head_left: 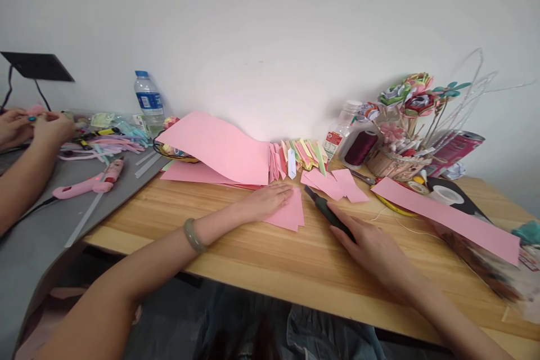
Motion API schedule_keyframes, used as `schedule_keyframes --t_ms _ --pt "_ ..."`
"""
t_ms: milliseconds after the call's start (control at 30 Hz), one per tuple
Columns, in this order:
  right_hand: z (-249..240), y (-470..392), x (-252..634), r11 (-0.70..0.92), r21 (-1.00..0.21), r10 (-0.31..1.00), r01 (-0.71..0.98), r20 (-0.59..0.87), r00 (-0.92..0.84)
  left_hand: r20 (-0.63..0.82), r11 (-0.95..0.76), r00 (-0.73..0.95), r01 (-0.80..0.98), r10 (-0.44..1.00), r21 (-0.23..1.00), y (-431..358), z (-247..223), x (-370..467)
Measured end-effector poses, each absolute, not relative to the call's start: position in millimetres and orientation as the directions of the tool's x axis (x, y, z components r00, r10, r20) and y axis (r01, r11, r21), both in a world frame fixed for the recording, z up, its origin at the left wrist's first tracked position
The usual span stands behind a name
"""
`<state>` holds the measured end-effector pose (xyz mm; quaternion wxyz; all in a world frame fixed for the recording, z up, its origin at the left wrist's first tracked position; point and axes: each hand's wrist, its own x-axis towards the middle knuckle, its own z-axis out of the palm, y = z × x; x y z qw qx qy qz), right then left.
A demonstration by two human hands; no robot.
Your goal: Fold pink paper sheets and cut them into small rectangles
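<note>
My left hand (269, 202) lies flat, fingers stretched out, on small overlapping pink paper pieces (287, 218) at the middle of the wooden table. To its right, my right hand (358, 239) is wrapped round a dark-handled cutter (333, 218), whose tip points up and left, a little apart from the paper. Behind them lie cut pink pieces (331, 184) and a row of folded coloured papers (301, 156). Large pink sheets (215, 152) stand left of that row, the top one curling up. A long pink strip (447, 216) rests at the right.
Scissors (363, 177), a thread spool (360, 148), a plastic bottle (341, 129) and a basket of paper flowers (399, 164) stand behind at right. At left are a water bottle (149, 102), a pink glue gun (90, 183) and another person's hands (36, 126).
</note>
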<state>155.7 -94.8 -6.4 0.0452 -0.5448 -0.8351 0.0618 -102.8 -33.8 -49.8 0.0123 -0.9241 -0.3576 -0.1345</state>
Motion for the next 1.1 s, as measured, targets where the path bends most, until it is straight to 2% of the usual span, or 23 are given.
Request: schedule_keyframes --t_ms 100,200,333,467,567,633,667,767,833,1000,1100 --pt "-11 -103 192 0.29 -0.092 0.956 0.952 0.062 -0.286 0.233 -0.664 0.625 0.73 0.745 0.163 -39 -46 -102" --pt "-19 -104 228 0.145 0.023 0.983 0.989 0.109 -0.147 0.189 -0.623 0.594 0.745 0.782 0.238 -41 -44 -101" --pt "-27 -97 252 0.128 0.136 0.965 0.983 0.212 -0.155 0.189 -0.623 0.596 0.716 0.78 0.315 -41 -39 -95" --pt "-26 -93 250 0.093 0.199 0.945 0.976 0.292 -0.15 0.173 -0.59 0.57 0.724 0.804 0.359 -39 -34 -87" --pt "-20 -94 237 0.13 0.228 0.906 0.965 0.368 -0.209 0.168 -0.541 0.52 0.741 0.837 0.398 -34 -35 -80" --pt "-17 -95 224 0.213 0.167 0.882 0.963 0.392 -0.262 0.209 -0.525 0.487 0.72 0.848 0.454 -31 -36 -75" --pt "-16 -95 215 0.27 0.094 0.881 0.958 0.377 -0.285 0.232 -0.523 0.473 0.702 0.85 0.483 -30 -37 -72" --pt "-16 -92 185 0.423 -0.233 0.9 0.876 0.219 -0.376 0.269 -0.524 0.455 0.658 0.849 0.541 -29 -35 -61" --pt "-18 -88 164 0.441 -0.41 0.895 0.798 0.132 -0.426 0.277 -0.517 0.442 0.652 0.853 0.555 -31 -31 -55" --pt "-21 -74 120 0.473 -0.421 0.878 0.774 0.153 -0.453 0.314 -0.461 0.338 0.688 0.887 0.56 -36 -25 -58" --pt "-24 -67 103 0.519 -0.426 0.847 0.741 0.142 -0.512 0.216 -0.444 0.391 0.729 0.895 0.522 -39 -21 -72"
